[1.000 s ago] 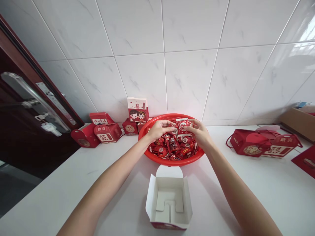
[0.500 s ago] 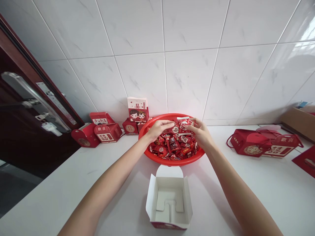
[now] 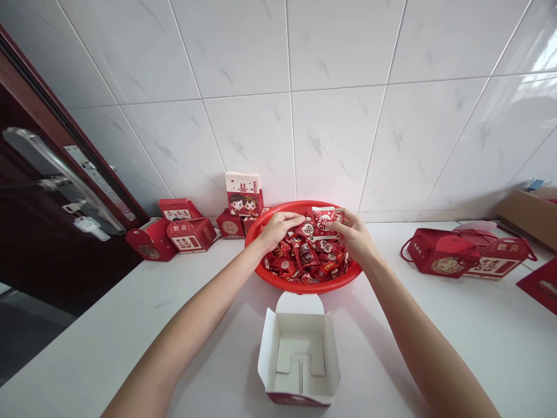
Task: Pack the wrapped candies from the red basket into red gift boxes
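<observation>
While red boxes [image 3: 190,235] stand at the left of the frame, your left hand [image 3: 276,229], at centre, has its grip drawn nearly together by a candy [image 3: 308,229]; I cannot tell whether it has hold. An open carton [image 3: 300,348] sits bottom centre, below the basket [image 3: 304,288]. Over that, your right hand [image 3: 357,237] pinches a packet [image 3: 322,218]; handled boxes [image 3: 448,255] stand at right.

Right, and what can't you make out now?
All in the head view:
Small red-wrapped candies in the red plastic basket: lower ones hidden under the top layer.
Red-and-white rectangular packet in the bare right hand: its back faces away.
Bare left hand: fingertips too small to tell whether they grip anything.
Brown cardboard box: cut off by the right edge.
</observation>
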A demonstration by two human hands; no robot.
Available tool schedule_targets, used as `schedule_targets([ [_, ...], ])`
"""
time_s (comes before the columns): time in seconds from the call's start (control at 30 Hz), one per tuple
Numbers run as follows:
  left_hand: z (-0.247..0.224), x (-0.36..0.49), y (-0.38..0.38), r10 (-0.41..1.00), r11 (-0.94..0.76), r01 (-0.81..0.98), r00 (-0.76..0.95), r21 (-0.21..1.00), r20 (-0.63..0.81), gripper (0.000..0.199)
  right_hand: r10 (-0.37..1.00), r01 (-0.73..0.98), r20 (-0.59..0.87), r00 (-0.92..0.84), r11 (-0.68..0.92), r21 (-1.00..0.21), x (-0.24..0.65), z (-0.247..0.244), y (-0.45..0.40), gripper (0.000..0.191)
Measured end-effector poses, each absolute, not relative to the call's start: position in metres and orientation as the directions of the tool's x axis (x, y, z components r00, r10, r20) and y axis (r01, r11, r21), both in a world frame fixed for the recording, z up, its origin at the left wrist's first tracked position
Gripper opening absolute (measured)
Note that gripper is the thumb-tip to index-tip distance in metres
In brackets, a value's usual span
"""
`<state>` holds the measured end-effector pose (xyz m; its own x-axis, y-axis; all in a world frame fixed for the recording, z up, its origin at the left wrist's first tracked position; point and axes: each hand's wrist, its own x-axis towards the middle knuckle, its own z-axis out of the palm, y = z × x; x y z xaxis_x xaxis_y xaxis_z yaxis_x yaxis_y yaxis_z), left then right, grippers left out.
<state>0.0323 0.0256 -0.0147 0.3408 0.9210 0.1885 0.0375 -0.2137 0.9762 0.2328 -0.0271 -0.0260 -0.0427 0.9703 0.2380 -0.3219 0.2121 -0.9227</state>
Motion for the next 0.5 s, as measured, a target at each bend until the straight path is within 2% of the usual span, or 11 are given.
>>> schedule_targets([
  [0.2, -0.0147, 0.0327, 0.0248, 0.935, -0.148, -0.019, 0.324, 0.989, 0.146, 0.039, 0.960, -0.317, 0.280, 0.014, 0.270, -0.909, 0.2327, -0.0265, -0.0260, 0.028],
  [0.5, -0.0151, 0.0323, 0.0251, 0.920, -0.230, 0.027, 0.333, 0.973, 0.208, 0.043, 0.960, -0.301, 0.281, -0.019, 0.262, -0.917, 0.2319, -0.0267, -0.0255, 0.029],
])
